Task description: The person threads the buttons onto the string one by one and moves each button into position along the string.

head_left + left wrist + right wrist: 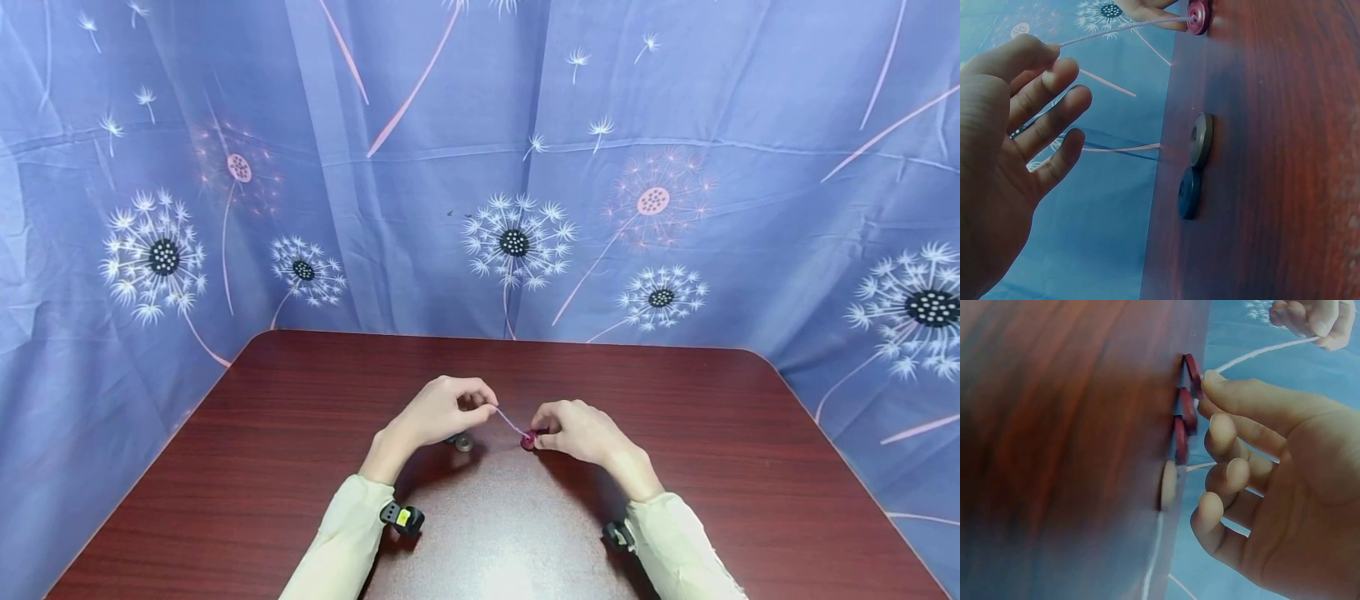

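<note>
My left hand pinches a thin pale string between thumb and index finger, the other fingers loosely bent. The string runs taut to a red button, which my right hand holds by the edge with thumb and fingertips. In the right wrist view, three red buttons and a tan button stand in an overlapping row beside the fingers. A string tail trails from the tan one. How the string passes through the buttons is hidden.
A grey-brown button and a dark blue button lie touching on the brown wooden table, below the left hand. A blue dandelion-print curtain hangs behind the table and along its sides.
</note>
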`<state>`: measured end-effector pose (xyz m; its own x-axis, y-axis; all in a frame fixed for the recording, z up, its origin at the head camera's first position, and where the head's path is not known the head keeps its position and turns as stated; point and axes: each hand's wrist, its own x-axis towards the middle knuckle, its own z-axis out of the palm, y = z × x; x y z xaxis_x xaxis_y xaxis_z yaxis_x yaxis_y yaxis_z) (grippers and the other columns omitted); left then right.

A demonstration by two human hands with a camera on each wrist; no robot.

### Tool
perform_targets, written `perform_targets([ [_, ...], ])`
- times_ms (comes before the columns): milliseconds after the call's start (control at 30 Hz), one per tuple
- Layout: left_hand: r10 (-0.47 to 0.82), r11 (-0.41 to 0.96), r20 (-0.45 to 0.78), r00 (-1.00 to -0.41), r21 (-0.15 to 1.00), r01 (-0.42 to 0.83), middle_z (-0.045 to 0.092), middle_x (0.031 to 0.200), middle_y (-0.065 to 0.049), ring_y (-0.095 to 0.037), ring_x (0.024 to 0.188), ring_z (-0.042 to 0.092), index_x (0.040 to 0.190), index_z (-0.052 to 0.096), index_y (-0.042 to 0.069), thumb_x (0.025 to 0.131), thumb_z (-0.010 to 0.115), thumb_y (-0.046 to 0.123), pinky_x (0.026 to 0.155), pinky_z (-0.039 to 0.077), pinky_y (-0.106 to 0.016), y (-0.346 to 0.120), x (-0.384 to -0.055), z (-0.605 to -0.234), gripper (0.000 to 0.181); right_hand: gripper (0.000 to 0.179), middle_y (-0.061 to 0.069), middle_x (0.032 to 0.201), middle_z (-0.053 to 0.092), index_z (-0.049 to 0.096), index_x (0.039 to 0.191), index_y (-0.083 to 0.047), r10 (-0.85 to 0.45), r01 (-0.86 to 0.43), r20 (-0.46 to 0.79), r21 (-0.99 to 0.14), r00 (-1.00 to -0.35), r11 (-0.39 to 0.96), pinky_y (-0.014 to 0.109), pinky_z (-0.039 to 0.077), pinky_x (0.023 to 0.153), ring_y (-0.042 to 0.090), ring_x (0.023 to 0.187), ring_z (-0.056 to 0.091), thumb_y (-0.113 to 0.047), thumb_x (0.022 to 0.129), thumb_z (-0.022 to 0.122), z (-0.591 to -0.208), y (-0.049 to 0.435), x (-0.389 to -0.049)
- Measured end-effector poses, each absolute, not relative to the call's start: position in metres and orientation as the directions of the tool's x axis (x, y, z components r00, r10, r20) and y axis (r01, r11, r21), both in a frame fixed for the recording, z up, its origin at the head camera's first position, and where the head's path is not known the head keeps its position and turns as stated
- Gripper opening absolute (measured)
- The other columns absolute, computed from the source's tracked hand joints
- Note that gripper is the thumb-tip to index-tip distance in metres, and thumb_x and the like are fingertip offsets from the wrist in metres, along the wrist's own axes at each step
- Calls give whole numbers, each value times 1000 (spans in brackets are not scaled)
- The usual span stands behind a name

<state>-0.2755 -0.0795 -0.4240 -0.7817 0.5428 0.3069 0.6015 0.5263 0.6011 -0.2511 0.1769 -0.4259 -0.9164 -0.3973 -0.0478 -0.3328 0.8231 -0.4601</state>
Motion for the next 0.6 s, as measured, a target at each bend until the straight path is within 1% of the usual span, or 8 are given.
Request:
perform_targets([
  [167, 548, 524, 314, -775, 593, 611, 64, 78, 20, 0, 75, 59, 95, 72, 27, 90, 70, 31, 72, 49, -22, -79, -276, -424, 6, 17, -15, 72, 68, 72, 104, -20, -392, -354, 5, -441, -920, 825, 33, 46, 65, 3, 67, 57, -24, 88, 72, -420, 175, -250],
  [300, 550, 523, 319, -772, 589, 616, 64, 78, 21, 0, 75, 59, 95, 72, 28, 91, 70, 30, 71, 49, -22, -79, -276, -424, 5, 17, -15, 71, 69, 72, 106, -18, -394, -373, 42, -430, -918, 823, 34, 48, 67, 0, 67, 58, -25, 89, 70, -416, 173, -249],
  [467, 552, 522, 318, -771, 589, 617, 64, 77, 21, 1, 74, 58, 95, 72, 29, 91, 71, 29, 71, 49, -22, -79, -276, -425, 4, 17, -12, 73, 72, 72, 106, -17, -406, -383, 53, -463, -912, 799, 34, 49, 68, -1, 66, 62, -25, 91, 68, -414, 171, -247],
  [600, 553, 515, 330, -765, 586, 625, 64, 76, 20, 1, 73, 58, 95, 72, 29, 90, 71, 29, 70, 49, -21, -78, -276, -425, 5, 16, -12, 76, 72, 72, 106, -17, -424, -420, 106, -483, -899, 769, 32, 50, 67, -1, 64, 64, -24, 92, 68, -412, 170, -247],
])
